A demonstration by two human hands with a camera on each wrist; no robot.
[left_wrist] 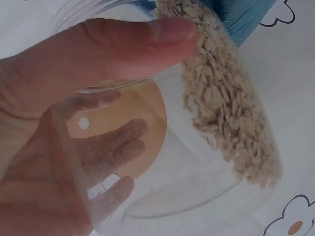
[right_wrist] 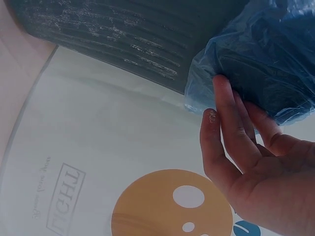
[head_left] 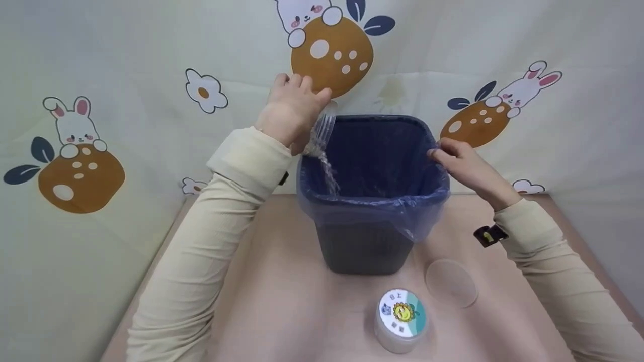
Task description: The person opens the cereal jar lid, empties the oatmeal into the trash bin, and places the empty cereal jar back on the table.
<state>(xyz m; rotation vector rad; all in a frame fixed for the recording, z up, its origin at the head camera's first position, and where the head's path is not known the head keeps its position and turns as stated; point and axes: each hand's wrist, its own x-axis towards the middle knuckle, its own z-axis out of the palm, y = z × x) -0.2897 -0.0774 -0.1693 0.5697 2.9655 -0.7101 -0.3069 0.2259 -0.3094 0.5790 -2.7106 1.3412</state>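
My left hand [head_left: 292, 108] grips a clear plastic jar [left_wrist: 162, 204], tipped over the left rim of a dark trash bin [head_left: 365, 246]. Oat flakes [left_wrist: 221, 103] lie along the jar's lower side in the left wrist view, and a stream of them falls into the bin. A blue plastic bag [head_left: 422, 221] lines the bin and folds down over its rim. At the right rim, my right hand [head_left: 465, 166] holds the bin's edge through the bag, thumb on top. Its fingers [right_wrist: 236, 128] lie against the outside of the bag in the right wrist view.
In front of the bin stands a small lidded tub [head_left: 402, 314] with a sunflower label on top. A round translucent lid [head_left: 451, 283] lies flat to its right on the pinkish table [head_left: 271, 281]. A printed cloth [head_left: 241, 40] hangs close behind the bin.
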